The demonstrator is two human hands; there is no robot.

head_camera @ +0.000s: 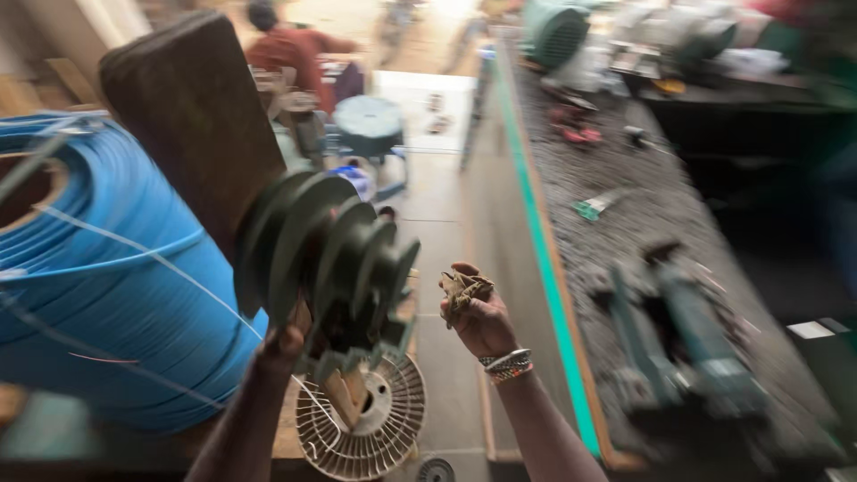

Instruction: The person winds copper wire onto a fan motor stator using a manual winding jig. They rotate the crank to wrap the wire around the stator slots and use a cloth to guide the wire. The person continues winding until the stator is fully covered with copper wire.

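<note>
Lower centre of frame: my left hand [284,344] grips the underside of a dark green stepped pulley [326,250]. Right of it, my right hand [482,321] is raised, fingers [464,270] clenched on a crumpled brown scrap [462,291]. Blue cable coil [98,277] at left; blurred tabletop [625,214] at right.

Large coil of blue plastic-sheathed wire [107,277], left | dark brown wooden board [192,116], leaning behind coil | long grey gritty workbench with green edge strip [625,214], right | teal bench vise [687,339], blurred | round blue-grey stool [368,120] | seated person in red shirt [295,49], background
</note>
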